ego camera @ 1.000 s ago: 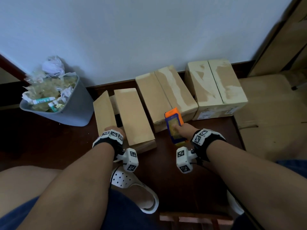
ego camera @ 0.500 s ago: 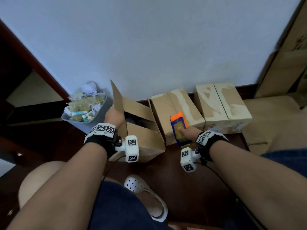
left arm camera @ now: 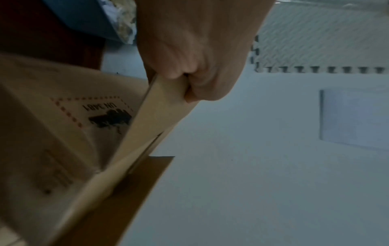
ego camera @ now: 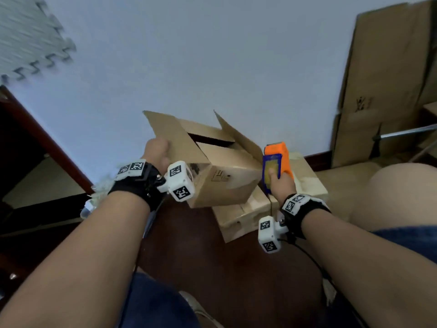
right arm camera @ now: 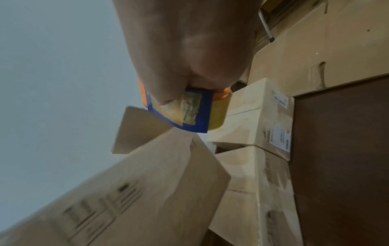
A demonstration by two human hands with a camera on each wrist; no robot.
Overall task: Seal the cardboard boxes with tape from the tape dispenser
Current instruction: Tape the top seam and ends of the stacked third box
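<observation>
Head view, against the view of a second before: open-flapped brown cardboard box (ego camera: 222, 176), formerly on the dark wooden floor (ego camera: 212, 261) with flaps lying near closed, now lifted clear and tilted, flaps splayed. Left hand (ego camera: 157, 151) pinching one flap (left arm camera: 160, 106) at its edge, thumb over fingers. Right hand (ego camera: 280, 185) wrapped round the orange-and-blue handheld tape dispenser (ego camera: 275, 162), just beside the raised box. Two pale taped cardboard boxes (ego camera: 250, 209) below. Judged: repositioning only; flaps unfolded, sealing not begun.
</observation>
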